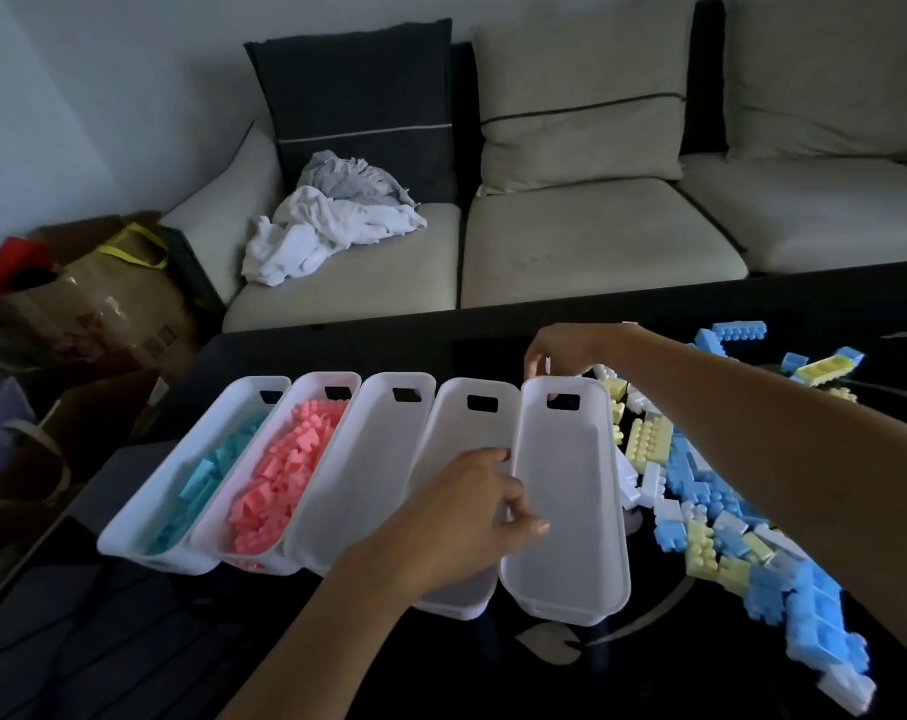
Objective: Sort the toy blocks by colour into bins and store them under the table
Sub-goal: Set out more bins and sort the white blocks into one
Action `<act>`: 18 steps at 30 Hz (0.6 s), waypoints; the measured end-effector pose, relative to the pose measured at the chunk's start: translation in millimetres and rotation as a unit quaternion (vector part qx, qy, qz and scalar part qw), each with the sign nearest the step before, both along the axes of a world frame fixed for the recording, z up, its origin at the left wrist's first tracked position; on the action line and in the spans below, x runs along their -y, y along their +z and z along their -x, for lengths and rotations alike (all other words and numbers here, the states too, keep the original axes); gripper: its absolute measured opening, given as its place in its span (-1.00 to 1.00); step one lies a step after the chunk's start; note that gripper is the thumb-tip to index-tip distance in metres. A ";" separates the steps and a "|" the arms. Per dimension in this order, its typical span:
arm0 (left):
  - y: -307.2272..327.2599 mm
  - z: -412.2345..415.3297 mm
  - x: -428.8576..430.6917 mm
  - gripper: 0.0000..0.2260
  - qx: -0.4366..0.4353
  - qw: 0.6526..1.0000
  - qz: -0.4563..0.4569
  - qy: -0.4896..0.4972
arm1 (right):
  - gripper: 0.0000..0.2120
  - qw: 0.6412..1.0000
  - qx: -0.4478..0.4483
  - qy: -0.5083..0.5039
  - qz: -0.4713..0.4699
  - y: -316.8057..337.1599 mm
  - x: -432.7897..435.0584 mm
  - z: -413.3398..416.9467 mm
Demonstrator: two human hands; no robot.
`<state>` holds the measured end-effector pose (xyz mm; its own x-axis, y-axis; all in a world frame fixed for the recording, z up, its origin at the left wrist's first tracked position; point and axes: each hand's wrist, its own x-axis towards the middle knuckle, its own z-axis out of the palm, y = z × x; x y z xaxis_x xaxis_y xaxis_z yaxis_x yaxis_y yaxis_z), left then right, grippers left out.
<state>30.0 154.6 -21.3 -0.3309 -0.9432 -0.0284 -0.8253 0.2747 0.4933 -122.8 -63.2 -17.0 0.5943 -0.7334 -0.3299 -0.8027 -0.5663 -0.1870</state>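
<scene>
Gripping the long left rim of the rightmost bin (565, 485), the left hand (472, 506) has its fingers curled over the edge and into the bin, about halfway along its length. The right hand (555, 350) reaches to the far end of the rightmost bin, its fingers bent down over the short rim just beside the handle slot and holding it there. This white bin stands on the dark tabletop (389, 345) and holds nothing. Touching its left side is a fourth bin (456, 423), also bare inside and partly hidden by the left hand. Next leftward from the rightmost bin comes a third bin (368, 459), likewise with no blocks in it, then a bin of pink blocks (285, 480), and furthest left a bin of teal blocks (207, 475). All five lie side by side in one row, angled alike. Just to the right of the rightmost bin, the loose blocks (726, 527) are strewn over the tabletop in a long heap of blue, yellow and white pieces, some snapped together. Beyond the rightmost bin, past the tabletop's far edge, stands a beige sofa (596, 241) with a heap of crumpled white and grey laundry (331, 226) on its seat and a dark cushion (363, 96) behind that.
</scene>
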 end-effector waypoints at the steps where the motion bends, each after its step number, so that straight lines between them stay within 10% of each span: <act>1: 0.5 -1.1 -0.3 -0.80 -0.007 1.000 -0.001 0.001 | -0.79 1.000 0.000 -0.005 0.008 -1.8 1.4 -1.9; 8: 27.6 -34.7 -1.0 -0.66 -0.052 0.992 0.092 0.062 | -0.84 0.999 0.020 -0.045 0.017 -5.7 5.2 1.2; 13: 42.8 -116.3 -10.6 -0.74 -0.060 0.944 0.207 0.252 | -0.91 0.959 0.236 -0.133 0.081 18.0 -4.8 -17.3; 18: 31.4 -221.2 -24.7 -0.40 -0.043 0.875 0.017 0.481 | -0.88 0.875 0.469 -0.121 -0.028 64.1 -56.7 -96.6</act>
